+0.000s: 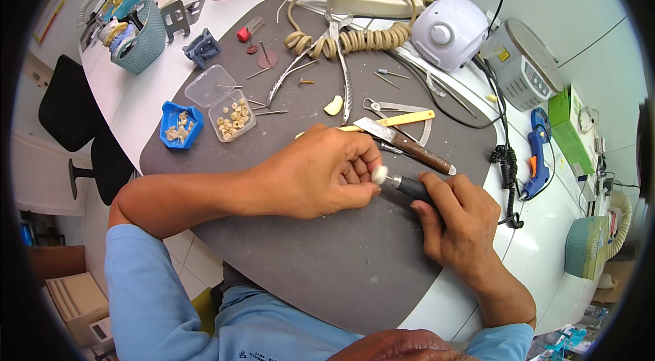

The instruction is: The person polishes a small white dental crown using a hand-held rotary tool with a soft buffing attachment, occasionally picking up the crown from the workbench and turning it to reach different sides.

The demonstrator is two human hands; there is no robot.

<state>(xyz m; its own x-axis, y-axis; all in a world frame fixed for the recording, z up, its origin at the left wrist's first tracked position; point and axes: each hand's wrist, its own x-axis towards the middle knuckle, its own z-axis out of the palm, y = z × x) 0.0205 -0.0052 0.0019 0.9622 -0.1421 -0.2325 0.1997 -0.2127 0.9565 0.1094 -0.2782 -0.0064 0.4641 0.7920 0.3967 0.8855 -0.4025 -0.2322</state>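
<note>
Right of centre in the frame, here's the small white piece (379,175), rounded and pale, right at the tip of a metal shank (394,182) that runs out of a dark, pen-shaped rotary handpiece (413,188). Now the left hand (307,173): fingers curled inward, thumb and index tip drawn close beside the white piece. Do they pinch it, or something hidden behind it? Cannot tell from here, nor how tightly they close. Over to the right hand (467,224), lower right of centre: thumb and index finger wrap the back part of the handpiece, the gap between them filled by its barrel.

How does it all handle? The white piece looks very light, and it's small enough to slip from a fingertip. Felt-soft or hard and chippable, the view doesn't settle it, so a gentle 2-finger pinch on its outer edge, clear of the shank, seems wisest. The handpiece looks stiff and somewhat heavier; its thick dark barrel is the place to grip, pen-style, while the thin shank looks easy to bend.

Just above the handpiece, a wooden-handled knife (426,153) lies on the grey mat (286,252), close to both hands. Left of centre, a clear box (224,132) holds small cream-coloured pieces (235,117).
</note>
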